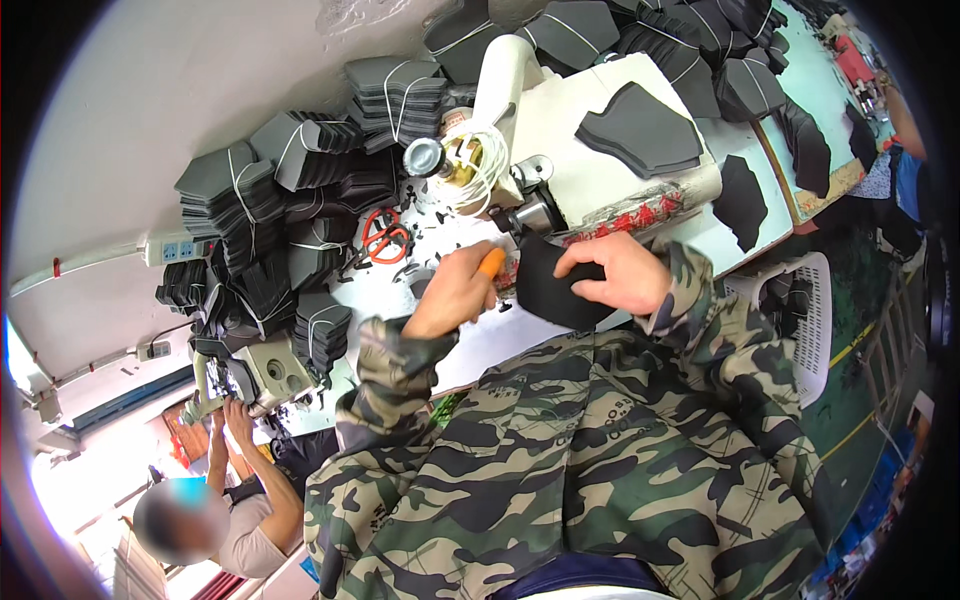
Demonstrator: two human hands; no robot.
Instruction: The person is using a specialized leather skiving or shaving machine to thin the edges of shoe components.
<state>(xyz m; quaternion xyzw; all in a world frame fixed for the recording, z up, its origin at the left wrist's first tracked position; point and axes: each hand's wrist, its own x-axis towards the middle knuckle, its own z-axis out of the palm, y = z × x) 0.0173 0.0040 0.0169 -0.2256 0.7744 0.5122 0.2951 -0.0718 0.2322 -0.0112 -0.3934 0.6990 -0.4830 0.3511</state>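
Observation:
My right hand [625, 274] grips a flat black sheet piece [550, 287] by its right part, fingers bent over the top. The piece's far edge lies at the metal working head [533, 213] of a white machine [560, 110]. Just left of the piece, my left hand [455, 292] is closed, with something orange [491, 263] at its fingertips. Whether that is a finger cover or a held thing, I cannot tell. A few dark grey cut pieces [642, 130] lie on the machine's flat top.
Red-handled scissors [386, 238] lie among black scraps left of the machine. Tied stacks of dark pieces [225, 195] line the wall side. A white basket [815, 330] stands at the right. At lower left, a co-worker's hands [235, 418] are at another machine [275, 372].

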